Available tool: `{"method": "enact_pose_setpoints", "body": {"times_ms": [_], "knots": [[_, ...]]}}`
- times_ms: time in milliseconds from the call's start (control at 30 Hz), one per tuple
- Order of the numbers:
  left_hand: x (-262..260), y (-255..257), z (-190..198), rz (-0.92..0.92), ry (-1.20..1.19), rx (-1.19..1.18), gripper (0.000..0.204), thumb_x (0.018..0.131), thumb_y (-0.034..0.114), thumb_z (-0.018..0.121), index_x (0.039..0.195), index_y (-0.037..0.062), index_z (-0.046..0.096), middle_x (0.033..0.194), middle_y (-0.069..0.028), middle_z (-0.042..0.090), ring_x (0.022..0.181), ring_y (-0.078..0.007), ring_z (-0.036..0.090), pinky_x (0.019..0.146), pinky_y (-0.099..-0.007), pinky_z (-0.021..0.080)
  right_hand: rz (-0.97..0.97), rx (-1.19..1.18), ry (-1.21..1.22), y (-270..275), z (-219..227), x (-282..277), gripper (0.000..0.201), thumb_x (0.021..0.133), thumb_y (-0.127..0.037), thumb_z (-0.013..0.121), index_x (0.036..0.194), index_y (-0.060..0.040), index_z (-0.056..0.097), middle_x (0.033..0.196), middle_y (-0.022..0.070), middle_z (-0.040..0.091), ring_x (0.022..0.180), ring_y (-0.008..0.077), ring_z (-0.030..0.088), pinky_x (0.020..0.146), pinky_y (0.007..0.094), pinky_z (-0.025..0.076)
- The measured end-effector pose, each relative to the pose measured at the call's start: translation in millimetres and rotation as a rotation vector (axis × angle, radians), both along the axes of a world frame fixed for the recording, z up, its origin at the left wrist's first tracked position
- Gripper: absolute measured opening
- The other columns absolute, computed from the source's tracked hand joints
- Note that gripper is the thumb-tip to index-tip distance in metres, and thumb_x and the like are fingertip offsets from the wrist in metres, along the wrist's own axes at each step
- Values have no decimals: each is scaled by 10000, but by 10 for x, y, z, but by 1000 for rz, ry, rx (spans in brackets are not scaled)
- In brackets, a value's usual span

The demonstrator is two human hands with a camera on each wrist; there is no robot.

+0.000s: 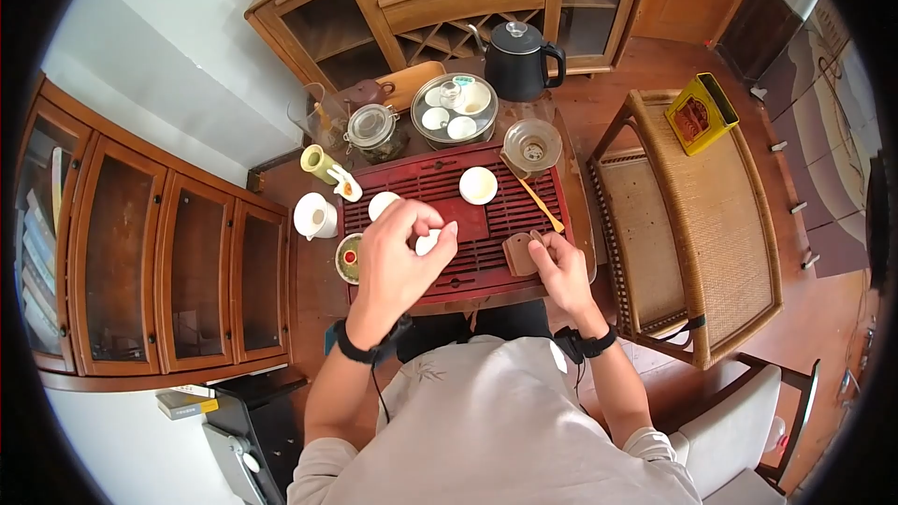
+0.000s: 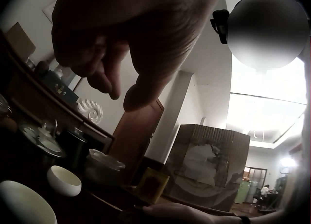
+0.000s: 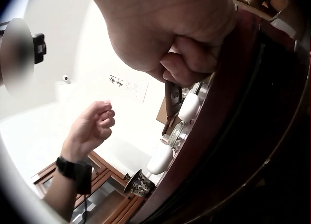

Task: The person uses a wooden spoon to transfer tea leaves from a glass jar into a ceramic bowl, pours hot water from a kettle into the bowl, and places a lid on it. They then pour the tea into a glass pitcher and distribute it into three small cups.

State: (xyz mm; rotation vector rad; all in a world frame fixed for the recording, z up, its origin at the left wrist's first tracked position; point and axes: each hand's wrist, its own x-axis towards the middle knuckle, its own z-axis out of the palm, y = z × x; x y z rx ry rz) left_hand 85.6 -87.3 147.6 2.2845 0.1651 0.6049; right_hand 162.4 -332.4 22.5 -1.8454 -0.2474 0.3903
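Note:
My left hand hovers over the left part of the dark red slatted tea tray, fingers curled in with nothing between them; the left wrist view shows the bare fingertips. A small white cup sits on the tray just below it. My right hand grips a folded brown cloth at the tray's front right corner; its fingers curl around the dark edge. Two more white cups stand on the tray.
Behind the tray stand a black kettle, a metal bowl of cups, a glass strainer cup and a glass jar. A wooden scoop lies on the tray's right. A white pitcher stands left, a wicker chair right.

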Motion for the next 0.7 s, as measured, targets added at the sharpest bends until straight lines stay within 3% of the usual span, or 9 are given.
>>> {"method": "enact_pose_setpoints", "body": {"times_ms": [133,333,367,700], "knots": [[-447,-112,-203,26,25,-150,266,895,36,842,794,35,596,667,64,478,585,-12,369,508,-234,300,-42,35,51,23,-92,-4,352,1075,-290,675,935,32,668,652,38,584,632,97,502,594,324,443],[-868,-153,-519,60,67,-298,452,934,108,838,718,83,441,629,83,381,599,-14,300,515,-257,231,-61,-3,31,66,13,-28,407,1099,-334,638,896,18,648,652,38,594,608,105,532,576,332,447],[-916,-143,-597,98,75,-344,488,929,126,830,703,56,403,599,27,354,578,-58,307,498,-301,271,-69,7,45,66,8,-28,407,1104,-334,633,892,13,646,654,35,592,610,103,533,573,330,447],[-954,-17,-986,121,56,-359,563,966,93,783,641,32,327,572,-13,251,581,-76,252,475,-342,228,10,58,153,29,-48,37,298,1079,-233,573,916,0,661,678,13,561,592,95,525,546,293,421]]}}
